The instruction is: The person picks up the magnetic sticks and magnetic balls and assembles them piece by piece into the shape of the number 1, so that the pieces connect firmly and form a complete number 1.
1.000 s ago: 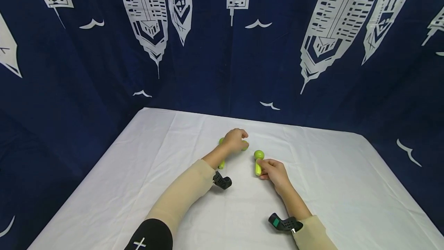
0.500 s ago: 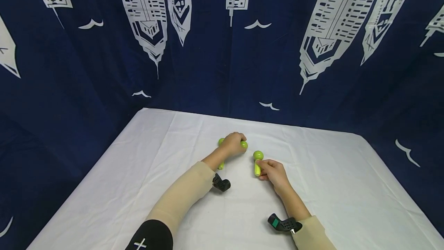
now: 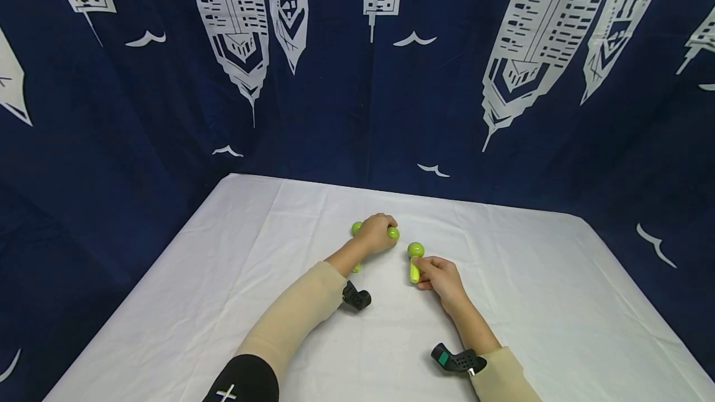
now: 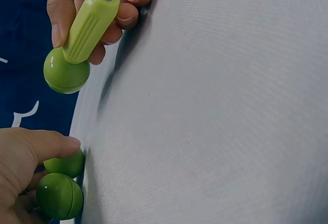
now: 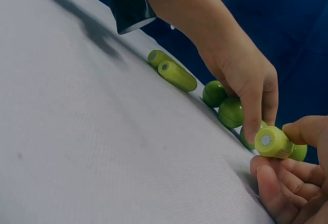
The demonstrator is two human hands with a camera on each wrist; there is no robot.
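Observation:
My right hand (image 3: 442, 278) pinches a yellow-green ribbed magnetic rod (image 3: 414, 272) between thumb and fingers. A shiny green ball (image 3: 416, 250) sits on the rod's far end. In the left wrist view the rod (image 4: 92, 26) shows a grey disc in its near end. To the left, my left hand (image 3: 375, 233) reaches down with thumb and fingers around a green ball (image 3: 393, 232). The left wrist view has the thumb lying over one ball (image 4: 69, 163), with another ball (image 4: 60, 196) close beside it. The left fingers partly hide these balls.
Two more rods (image 5: 177, 76) lie side by side on the white cloth (image 5: 102, 147) near the left forearm. Beyond them green balls (image 5: 214, 94) stand in a row toward the left hand. A dark blue printed curtain (image 3: 313, 110) rises behind the table.
My left hand has come down slightly, and its raised fingers have curled round a green ball. The right hand keeps its pinch on the rod, almost unmoved.

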